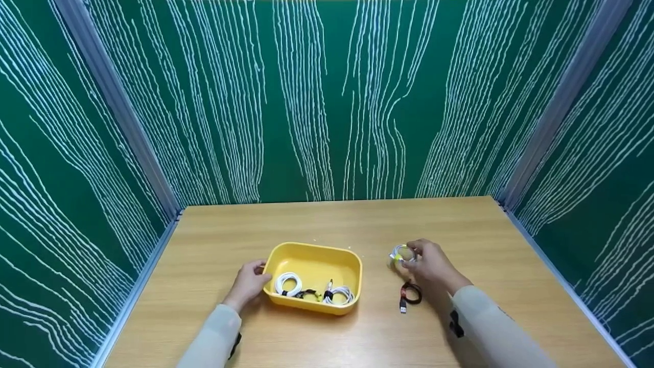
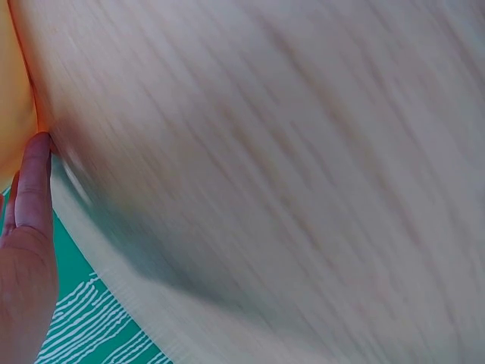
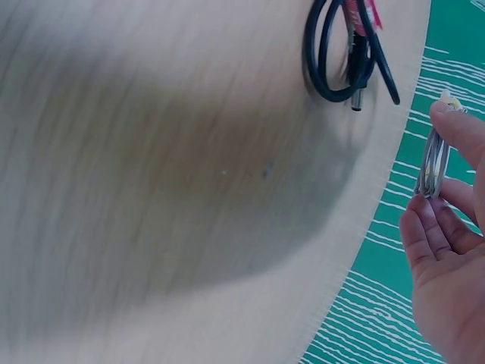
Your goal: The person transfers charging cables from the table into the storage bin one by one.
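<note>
Yellow tray steadied, white coil lifted

Yellow tray (image 1: 312,255) sits centre-near, left hand (image 1: 249,282) resting flat-fingered against its left wall, apparently bracing it; right hand (image 1: 431,263) pinches a coiled white cable (image 1: 401,253) just right of it; black-red cable (image 1: 410,294) lies nearer.

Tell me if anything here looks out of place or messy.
Nothing is spilled or damaged. One black cable lies loose on the table beside the tray, which holds the other coils. The right hand pinches a white coil.
</note>
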`<state>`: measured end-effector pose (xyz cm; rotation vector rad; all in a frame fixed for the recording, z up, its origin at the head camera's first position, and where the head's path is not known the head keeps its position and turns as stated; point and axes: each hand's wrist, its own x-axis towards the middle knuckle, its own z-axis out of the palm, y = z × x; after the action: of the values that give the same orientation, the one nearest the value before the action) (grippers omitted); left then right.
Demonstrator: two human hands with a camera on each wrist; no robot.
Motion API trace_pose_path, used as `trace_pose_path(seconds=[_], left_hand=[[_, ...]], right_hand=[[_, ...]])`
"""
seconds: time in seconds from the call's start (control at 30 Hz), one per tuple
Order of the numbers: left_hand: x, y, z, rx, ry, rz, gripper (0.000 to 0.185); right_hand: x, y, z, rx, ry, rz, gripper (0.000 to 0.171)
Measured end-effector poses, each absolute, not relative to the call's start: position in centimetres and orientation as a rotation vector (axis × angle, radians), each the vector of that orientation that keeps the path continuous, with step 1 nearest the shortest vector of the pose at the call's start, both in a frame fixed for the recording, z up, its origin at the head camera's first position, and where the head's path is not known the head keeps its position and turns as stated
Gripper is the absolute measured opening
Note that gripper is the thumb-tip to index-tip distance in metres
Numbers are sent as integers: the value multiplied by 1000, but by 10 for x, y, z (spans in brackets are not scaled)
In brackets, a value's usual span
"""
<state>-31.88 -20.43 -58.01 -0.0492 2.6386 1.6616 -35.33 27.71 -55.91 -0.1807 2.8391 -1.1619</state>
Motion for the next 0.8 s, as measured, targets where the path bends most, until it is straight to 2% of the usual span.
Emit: trace_pose_path(seconds=[0.8], left_hand=[[-318, -205, -582, -49, 2635, 1670, 40]], right_hand=[[-351, 262, -541, -273, 2872, -1180, 56]])
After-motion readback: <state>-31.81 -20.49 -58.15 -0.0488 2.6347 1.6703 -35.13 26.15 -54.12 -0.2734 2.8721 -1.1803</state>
